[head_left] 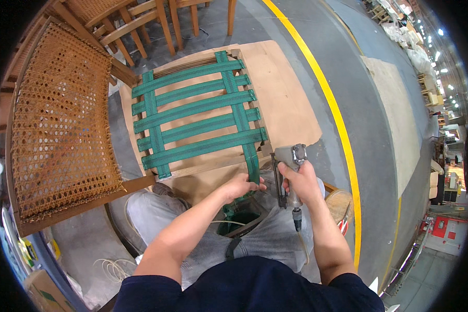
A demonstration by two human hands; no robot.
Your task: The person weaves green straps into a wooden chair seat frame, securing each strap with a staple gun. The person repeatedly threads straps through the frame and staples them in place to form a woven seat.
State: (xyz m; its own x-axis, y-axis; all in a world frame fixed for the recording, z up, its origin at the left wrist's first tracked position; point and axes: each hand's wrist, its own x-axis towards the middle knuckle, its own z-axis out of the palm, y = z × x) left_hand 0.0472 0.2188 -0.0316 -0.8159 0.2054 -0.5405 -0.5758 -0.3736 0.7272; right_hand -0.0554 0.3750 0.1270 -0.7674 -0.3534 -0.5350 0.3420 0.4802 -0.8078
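The loose end of a green webbing strap (252,165) is being pinched in the left hand (240,186), grip pressed together on it, at the near edge of the wooden seat frame (192,112) lying on brown cardboard (288,99). A pneumatic staple gun (287,169) is being held just beside it by the right hand (299,182), grip wrapped around the handle. A cane-backed chair (57,122) is standing to the left.

A grey concrete floor (379,156) carries a curved yellow line (334,112). Brown cardboard sheets (286,99) lie on it. Cane-backed wooden chairs (57,130) stand left. Bright ceiling lights (442,52) shine far right, over what may be stacked goods.
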